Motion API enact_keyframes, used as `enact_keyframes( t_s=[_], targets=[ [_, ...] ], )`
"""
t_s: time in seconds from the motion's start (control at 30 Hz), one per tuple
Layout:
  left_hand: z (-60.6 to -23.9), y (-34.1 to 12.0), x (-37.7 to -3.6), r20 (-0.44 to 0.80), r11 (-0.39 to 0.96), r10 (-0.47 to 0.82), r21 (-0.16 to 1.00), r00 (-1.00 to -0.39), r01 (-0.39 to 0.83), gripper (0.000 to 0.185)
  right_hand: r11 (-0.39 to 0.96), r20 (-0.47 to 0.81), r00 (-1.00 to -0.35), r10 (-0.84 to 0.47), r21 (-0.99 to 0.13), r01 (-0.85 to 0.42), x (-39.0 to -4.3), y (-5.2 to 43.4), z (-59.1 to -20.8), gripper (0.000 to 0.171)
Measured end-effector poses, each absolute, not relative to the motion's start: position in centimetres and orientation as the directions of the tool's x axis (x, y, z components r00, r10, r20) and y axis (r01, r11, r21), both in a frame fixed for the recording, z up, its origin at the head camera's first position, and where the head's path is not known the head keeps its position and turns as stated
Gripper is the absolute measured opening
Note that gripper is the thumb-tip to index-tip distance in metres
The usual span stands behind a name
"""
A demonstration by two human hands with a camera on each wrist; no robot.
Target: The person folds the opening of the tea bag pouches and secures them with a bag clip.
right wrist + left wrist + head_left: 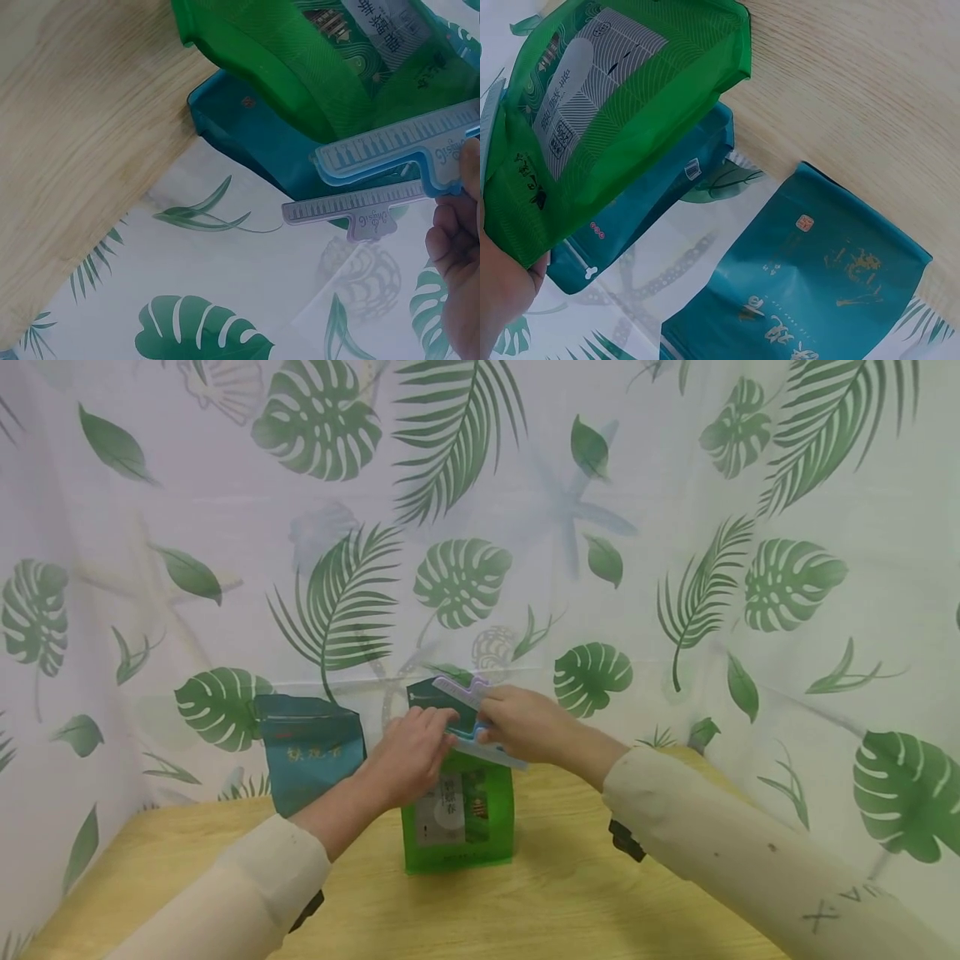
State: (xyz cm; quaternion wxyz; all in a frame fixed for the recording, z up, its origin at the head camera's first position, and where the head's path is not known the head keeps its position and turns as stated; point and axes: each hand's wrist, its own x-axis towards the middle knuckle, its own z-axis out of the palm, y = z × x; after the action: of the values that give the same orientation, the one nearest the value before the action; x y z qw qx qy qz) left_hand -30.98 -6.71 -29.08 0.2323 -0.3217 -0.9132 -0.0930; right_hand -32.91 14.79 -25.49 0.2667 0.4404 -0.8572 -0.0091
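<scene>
One green bag (459, 810), two teal bags (309, 760), two clips (397, 146).

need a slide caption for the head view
Two hands, left hand and right hand, fit a blue bag clip on the top of a green pouch standing on a wooden table.

Upright green pouch (459, 810) on the table, blue clip (397, 146) apparently open at its top.
</scene>
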Motion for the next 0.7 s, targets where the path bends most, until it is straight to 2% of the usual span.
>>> enact_keyframes(
  t_s=[0.17, 0.53, 0.7],
  targets=[
    [-29.1, -7.2, -31.0, 0.531, 0.779, 0.506, 0.056, -0.68, 0.624, 0.032, 0.661, 0.405, -0.56, -0.723, 0.168, -0.732, -32.8, 14.7, -25.7, 0.026],
    [-31.2, -10.1, -30.6, 0.586, 0.821, 0.346, 0.189, -0.733, 0.539, 0.051, 0.685, 0.428, -0.605, -0.671, 0.045, -0.727, -33.0, 16.6, -27.7, 0.028],
    [-32.4, -11.3, -30.5, 0.571, 0.816, 0.322, 0.237, -0.755, 0.527, 0.053, 0.744, 0.384, -0.69, -0.613, -0.012, -0.668, -33.0, 17.8, -29.0, 0.029]
  ],
)
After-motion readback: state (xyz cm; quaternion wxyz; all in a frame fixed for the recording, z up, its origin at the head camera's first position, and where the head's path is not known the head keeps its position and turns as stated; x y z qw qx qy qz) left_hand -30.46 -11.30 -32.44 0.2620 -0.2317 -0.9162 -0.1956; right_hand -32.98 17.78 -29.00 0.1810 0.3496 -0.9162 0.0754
